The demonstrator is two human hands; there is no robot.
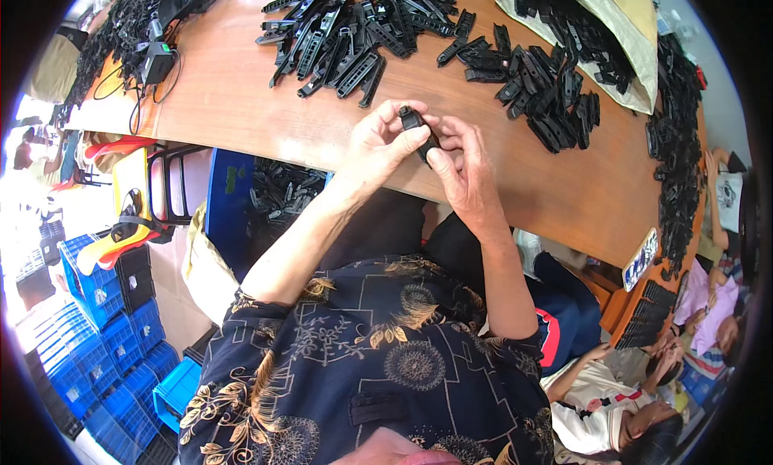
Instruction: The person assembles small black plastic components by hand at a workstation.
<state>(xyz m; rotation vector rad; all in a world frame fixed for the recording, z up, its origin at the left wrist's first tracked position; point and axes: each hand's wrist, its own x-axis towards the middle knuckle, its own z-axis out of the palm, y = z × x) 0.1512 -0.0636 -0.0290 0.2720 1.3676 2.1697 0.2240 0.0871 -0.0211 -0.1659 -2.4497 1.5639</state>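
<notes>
Both my hands meet above the near edge of the wooden table [266, 127], gripping one small black plastic part [416, 133]. My left hand [378, 145] pinches it from the left, thumb across its upper face. On the right side my right hand [467, 163] closes on the lower end with thumb and fingers. The part is held tilted, and the fingers cover much of it. Beyond my hands lies a heap of long slotted black plastic strips [346, 38]. Shorter black plastic pieces [547, 95] lie in a pile to the right.
A pale sack [636, 86] spills black pieces at the far right. A black device with a cable [157, 62] sits at the left. Under the table edge stands a blue bin [229, 195]; blue crates [105, 344] are stacked at left. Other people [612, 409] sit at the right.
</notes>
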